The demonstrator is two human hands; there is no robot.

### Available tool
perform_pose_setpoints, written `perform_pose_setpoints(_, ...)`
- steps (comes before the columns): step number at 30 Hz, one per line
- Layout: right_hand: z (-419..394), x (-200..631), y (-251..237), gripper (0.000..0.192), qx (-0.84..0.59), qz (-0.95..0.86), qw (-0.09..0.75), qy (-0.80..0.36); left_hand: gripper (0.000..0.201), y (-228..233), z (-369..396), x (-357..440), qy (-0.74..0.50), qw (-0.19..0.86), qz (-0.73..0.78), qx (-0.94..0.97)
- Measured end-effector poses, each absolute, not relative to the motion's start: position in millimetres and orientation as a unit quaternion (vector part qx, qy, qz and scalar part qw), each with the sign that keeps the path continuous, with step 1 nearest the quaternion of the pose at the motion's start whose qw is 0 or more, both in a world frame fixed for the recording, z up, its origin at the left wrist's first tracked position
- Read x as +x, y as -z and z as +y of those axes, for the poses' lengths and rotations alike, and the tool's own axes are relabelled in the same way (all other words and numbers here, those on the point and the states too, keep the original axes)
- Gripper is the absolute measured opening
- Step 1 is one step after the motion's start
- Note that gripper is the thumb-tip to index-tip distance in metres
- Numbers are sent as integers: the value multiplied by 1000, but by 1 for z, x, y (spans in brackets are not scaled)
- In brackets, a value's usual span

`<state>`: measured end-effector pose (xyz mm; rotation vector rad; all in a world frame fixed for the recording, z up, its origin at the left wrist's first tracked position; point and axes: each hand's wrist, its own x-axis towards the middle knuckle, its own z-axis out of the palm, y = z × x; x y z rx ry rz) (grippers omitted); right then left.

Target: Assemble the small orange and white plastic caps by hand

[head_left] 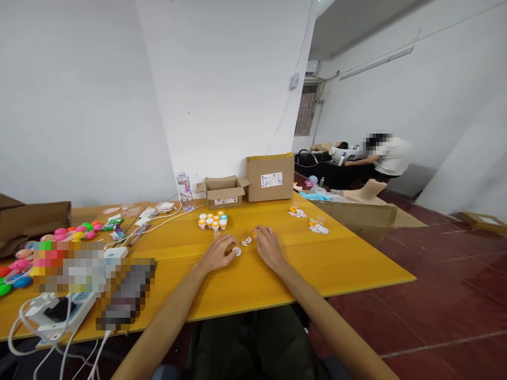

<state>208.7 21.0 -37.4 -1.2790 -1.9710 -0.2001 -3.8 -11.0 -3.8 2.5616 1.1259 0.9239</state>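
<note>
The white parts (246, 241) align near-left to far-right — left hand (217, 254) curved at the disc (237, 252), right hand (270, 248) curved at the orange piece (254, 234), both grips indeterminable.

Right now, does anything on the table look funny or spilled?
One teal top, at the right side of the bunch, looks odd because the others look orange or white. I see nothing spilled.

Left hand (218, 253) at round pale piece (237, 252), right hand (269, 247) at orange piece (254, 234), capped cluster (213, 220) beyond, yellow table (328, 258)
</note>
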Motion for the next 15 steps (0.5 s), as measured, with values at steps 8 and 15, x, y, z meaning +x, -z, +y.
perform_pose_setpoints(8,25,217,32,30,-537,-781,318,1,19,3,-9,0,-295,164,376,863)
perform_pose_setpoints(15,24,216,27,15,-544,-736,391,-99,16,5,-7,1,-310,180,376,855)
